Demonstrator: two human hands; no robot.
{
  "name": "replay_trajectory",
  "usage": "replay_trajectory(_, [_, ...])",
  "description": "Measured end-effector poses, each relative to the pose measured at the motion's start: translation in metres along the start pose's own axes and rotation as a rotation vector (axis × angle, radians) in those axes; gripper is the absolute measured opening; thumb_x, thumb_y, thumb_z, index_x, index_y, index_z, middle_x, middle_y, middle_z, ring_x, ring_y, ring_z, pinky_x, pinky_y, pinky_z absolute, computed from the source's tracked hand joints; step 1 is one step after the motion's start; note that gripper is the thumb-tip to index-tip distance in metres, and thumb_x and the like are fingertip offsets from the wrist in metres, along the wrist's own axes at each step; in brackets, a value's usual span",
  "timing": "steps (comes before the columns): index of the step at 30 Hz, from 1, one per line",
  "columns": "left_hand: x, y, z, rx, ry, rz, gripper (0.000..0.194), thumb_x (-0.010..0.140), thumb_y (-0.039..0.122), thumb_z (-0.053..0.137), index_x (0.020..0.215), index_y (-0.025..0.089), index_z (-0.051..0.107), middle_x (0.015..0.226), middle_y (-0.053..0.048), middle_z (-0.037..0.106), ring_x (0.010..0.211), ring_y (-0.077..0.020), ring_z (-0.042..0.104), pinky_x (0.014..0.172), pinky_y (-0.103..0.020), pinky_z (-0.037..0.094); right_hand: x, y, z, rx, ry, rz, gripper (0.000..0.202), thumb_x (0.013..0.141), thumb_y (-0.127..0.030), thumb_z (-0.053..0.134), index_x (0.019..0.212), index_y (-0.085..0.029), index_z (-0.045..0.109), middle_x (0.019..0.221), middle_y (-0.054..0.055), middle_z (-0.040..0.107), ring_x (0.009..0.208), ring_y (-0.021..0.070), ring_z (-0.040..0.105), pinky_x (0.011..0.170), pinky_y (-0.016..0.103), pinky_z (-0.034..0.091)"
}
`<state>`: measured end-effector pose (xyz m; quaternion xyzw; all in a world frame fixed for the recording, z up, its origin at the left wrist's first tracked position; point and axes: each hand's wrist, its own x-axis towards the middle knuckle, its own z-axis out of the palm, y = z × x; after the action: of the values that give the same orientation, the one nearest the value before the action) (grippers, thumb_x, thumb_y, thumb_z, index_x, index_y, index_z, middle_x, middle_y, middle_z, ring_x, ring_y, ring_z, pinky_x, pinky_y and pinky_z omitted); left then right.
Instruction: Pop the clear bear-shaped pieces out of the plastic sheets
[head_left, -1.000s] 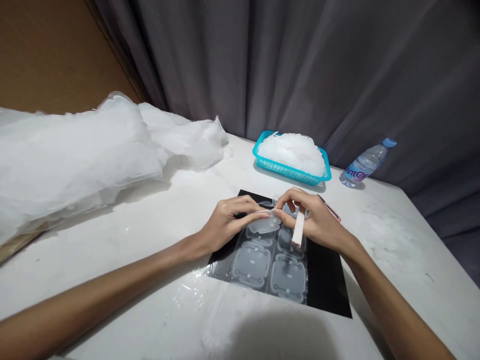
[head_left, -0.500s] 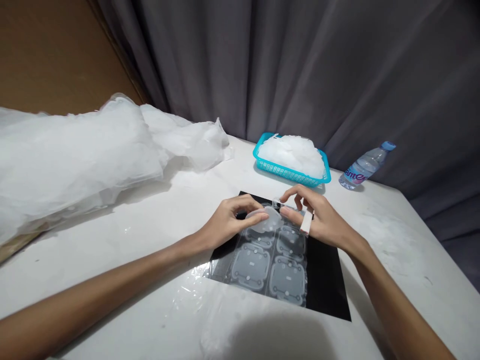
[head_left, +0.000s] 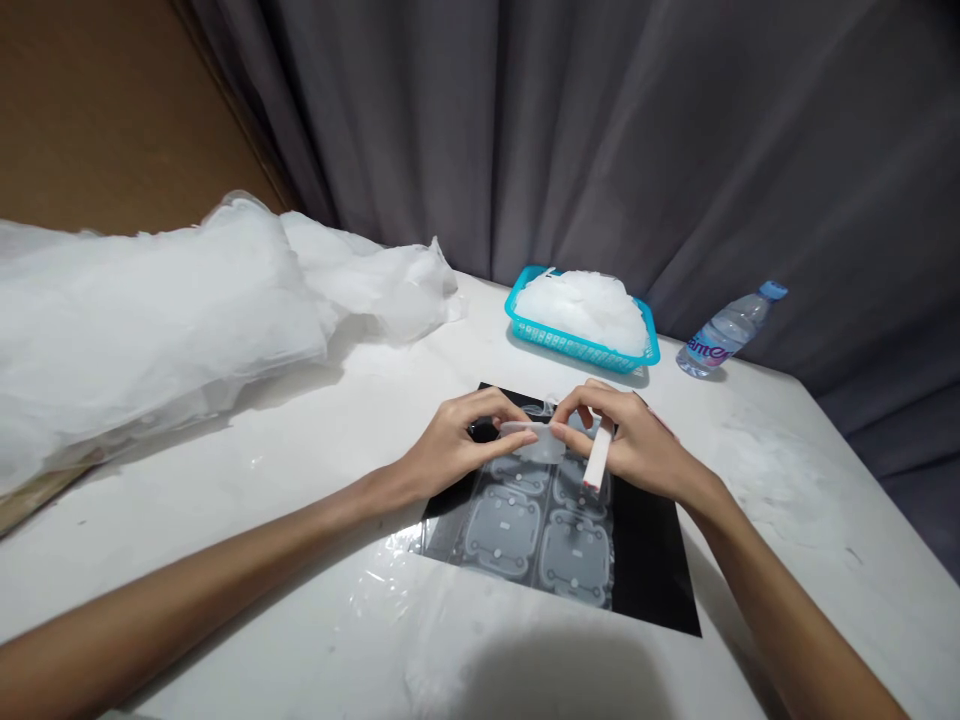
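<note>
My left hand pinches a thin, translucent white plastic piece between thumb and fingers. At the piece's right edge, the thumb and forefinger of my right hand are closed on it too. A narrow white stick with a reddish end juts down from under my right fingers; its kind is not clear. Both hands are above a black sheet, on which clear film-like packs with rounded-square translucent panels lie in rows.
Large bags of white material lie at the left. A turquoise basket heaped with white pieces stands behind my hands, with a water bottle to its right. Grey curtain hangs behind the white table.
My right hand has moved slightly left and closed its fingers at the plastic piece's edge. The piece has tilted and looks narrower now. My left hand has kept its grip.
</note>
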<state>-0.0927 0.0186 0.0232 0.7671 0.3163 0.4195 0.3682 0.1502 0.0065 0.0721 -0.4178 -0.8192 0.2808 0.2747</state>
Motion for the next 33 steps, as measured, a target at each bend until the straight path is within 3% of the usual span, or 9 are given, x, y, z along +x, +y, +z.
replay_trajectory(8, [-0.001, -0.001, -0.002, 0.02, -0.106, 0.0, 0.013, 0.101, 0.031, 0.069, 0.097, 0.019, 0.072, 0.095, -0.001, 0.068, 0.089, -0.0158, 0.063, 0.084, -0.031, 0.05, -0.004, 0.003, -0.009, -0.073, -0.16, 0.077, 0.01, 0.094, -0.026, 0.069, 0.087, -0.022, 0.066, 0.088, 0.001, 0.063, 0.08, 0.0176, 0.058, 0.073, 0.031, 0.042])
replay_trajectory(12, [-0.004, -0.002, 0.001, 0.011, -0.144, -0.059, 0.015, 0.106, 0.034, 0.06, 0.106, 0.02, 0.067, 0.1, -0.002, 0.069, 0.093, -0.0166, 0.065, 0.085, -0.031, 0.049, 0.0, -0.003, -0.001, -0.009, -0.077, 0.06, 0.014, 0.096, -0.036, 0.074, 0.1, -0.023, 0.068, 0.096, 0.001, 0.069, 0.08, 0.0161, 0.058, 0.073, 0.03, 0.043])
replay_trajectory(17, [-0.006, -0.006, 0.003, 0.002, -0.1, -0.058, 0.017, 0.105, 0.036, 0.063, 0.108, 0.019, 0.067, 0.099, -0.002, 0.071, 0.09, -0.0164, 0.066, 0.08, -0.029, 0.05, 0.002, -0.003, 0.005, 0.081, -0.02, -0.027, 0.007, 0.101, -0.029, 0.068, 0.096, -0.023, 0.07, 0.092, 0.0, 0.069, 0.078, 0.0146, 0.056, 0.072, 0.028, 0.042])
replay_trajectory(22, [-0.004, -0.008, -0.003, 0.037, -0.03, 0.025, 0.014, 0.103, 0.031, 0.067, 0.099, 0.019, 0.074, 0.096, -0.002, 0.073, 0.089, -0.0164, 0.067, 0.082, -0.029, 0.05, -0.002, -0.002, -0.003, 0.007, -0.033, 0.041, 0.005, 0.095, -0.024, 0.072, 0.095, -0.022, 0.068, 0.083, -0.002, 0.062, 0.072, 0.0135, 0.054, 0.068, 0.028, 0.04])
replay_trajectory(28, [-0.006, -0.005, -0.005, 0.057, -0.035, 0.098, 0.011, 0.103, 0.026, 0.068, 0.104, 0.022, 0.078, 0.097, -0.002, 0.075, 0.09, -0.016, 0.069, 0.083, -0.029, 0.052, 0.002, -0.003, 0.009, 0.099, 0.018, -0.006, 0.009, 0.099, -0.033, 0.07, 0.1, -0.024, 0.069, 0.092, 0.0, 0.069, 0.075, 0.0143, 0.055, 0.069, 0.028, 0.041])
replay_trajectory(33, [-0.006, 0.0, -0.005, 0.047, -0.019, 0.146, 0.012, 0.103, 0.022, 0.067, 0.101, 0.02, 0.079, 0.095, -0.003, 0.076, 0.086, -0.0148, 0.07, 0.08, -0.026, 0.054, 0.002, -0.003, 0.007, 0.123, 0.051, -0.035, 0.009, 0.098, -0.029, 0.072, 0.092, -0.022, 0.07, 0.088, 0.001, 0.071, 0.075, 0.0152, 0.057, 0.069, 0.03, 0.042])
